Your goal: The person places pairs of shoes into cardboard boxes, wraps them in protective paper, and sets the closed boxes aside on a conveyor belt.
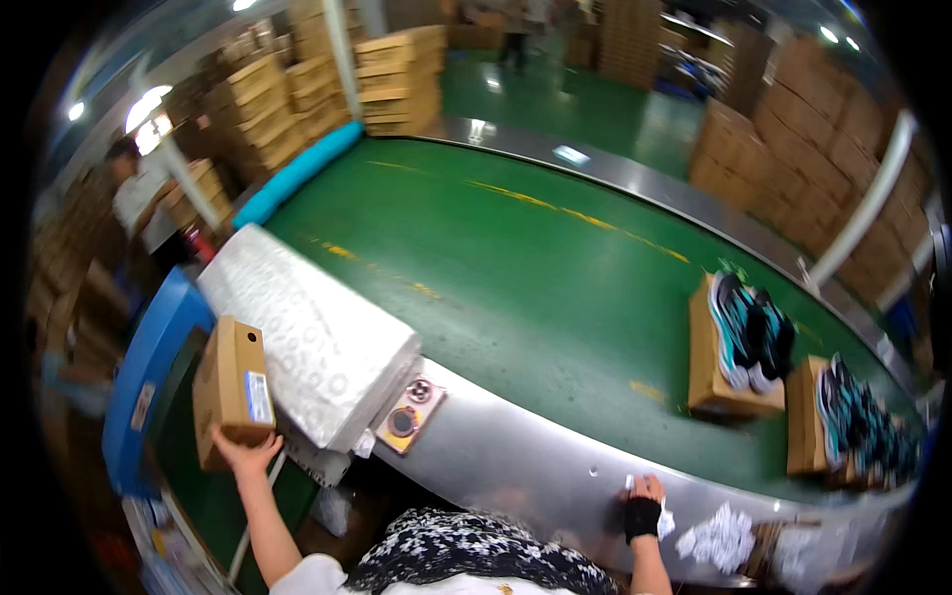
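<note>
A brown cardboard shoebox with a white-and-blue label stands tilted at the left. My left hand grips it at its lower end, thumb and fingers against the cardboard. Beside it is the blue arched frame of a machine. My right hand, with a black band at the wrist, rests near the steel edge of the conveyor. Its fingers are curled, and a small white bit shows at the fingertips, too small to name. Crumpled white paper lies to the right of that hand.
A green conveyor belt runs across. At its right, teal-and-black sneakers sit on brown boxes. A large white wrapped block and a control panel border the left. Stacked cartons and a person stand beyond.
</note>
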Demonstrator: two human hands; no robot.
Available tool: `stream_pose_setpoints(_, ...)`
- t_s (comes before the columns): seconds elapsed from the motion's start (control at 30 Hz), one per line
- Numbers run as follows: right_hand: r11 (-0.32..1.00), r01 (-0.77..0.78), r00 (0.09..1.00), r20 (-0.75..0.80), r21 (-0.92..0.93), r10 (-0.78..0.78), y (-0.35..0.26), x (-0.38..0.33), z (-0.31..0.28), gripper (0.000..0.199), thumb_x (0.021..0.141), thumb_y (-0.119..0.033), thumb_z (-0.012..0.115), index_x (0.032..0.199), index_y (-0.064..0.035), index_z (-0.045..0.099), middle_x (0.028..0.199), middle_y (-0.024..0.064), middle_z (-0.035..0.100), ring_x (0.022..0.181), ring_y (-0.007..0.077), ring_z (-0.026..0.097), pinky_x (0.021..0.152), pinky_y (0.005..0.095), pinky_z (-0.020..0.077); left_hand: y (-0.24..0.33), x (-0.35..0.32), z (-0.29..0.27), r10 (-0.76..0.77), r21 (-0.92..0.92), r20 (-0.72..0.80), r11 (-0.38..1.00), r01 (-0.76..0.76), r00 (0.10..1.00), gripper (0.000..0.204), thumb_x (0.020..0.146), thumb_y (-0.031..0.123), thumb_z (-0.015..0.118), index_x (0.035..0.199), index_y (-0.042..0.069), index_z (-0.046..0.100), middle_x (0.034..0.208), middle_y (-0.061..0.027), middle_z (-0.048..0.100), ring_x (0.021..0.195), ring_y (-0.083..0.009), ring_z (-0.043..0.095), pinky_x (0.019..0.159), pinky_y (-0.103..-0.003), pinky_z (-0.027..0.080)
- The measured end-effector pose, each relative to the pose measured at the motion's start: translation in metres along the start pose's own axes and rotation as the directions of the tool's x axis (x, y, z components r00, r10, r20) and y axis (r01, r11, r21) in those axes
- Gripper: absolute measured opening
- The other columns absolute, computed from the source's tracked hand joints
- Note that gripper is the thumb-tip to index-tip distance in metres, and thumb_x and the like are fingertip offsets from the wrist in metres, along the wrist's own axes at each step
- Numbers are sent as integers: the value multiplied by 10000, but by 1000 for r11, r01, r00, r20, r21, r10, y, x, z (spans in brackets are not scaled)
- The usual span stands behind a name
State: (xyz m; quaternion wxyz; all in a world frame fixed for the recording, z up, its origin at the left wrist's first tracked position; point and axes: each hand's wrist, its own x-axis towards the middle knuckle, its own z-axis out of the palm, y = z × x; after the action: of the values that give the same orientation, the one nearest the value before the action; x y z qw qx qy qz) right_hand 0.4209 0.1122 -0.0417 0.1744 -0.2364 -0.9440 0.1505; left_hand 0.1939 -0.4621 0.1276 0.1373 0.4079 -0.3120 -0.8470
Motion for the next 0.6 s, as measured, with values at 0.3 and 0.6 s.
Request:
stream_pose_setpoints(0.3, 791, -171, 981, 179, 588, 79, -53, 35, 34, 94, 840, -208, 457, 793, -133, 490, 585, -1, 458, 451, 158, 421, 417, 299, 394, -213, -36, 89, -506, 753, 566, 639, -157, 651, 342, 844, 225, 517, 1131, 43, 474, 880, -117, 567, 773, -217, 579, 629, -317, 503)
stream_pose_setpoints(0.6, 699, -154, 955, 286, 699, -76, -86, 29, 43, 122, 815, -200, 486, 772, -86, 491, 527, -6, 401, 423, 148, 388, 413, 330, 402, -357, -167, 79, -818, 749, 570, 481, -456, 73, 289, 850, 299, 490, 829, 11, 502, 587, -81, 518, 400, -143, 499, 364, -277, 442)
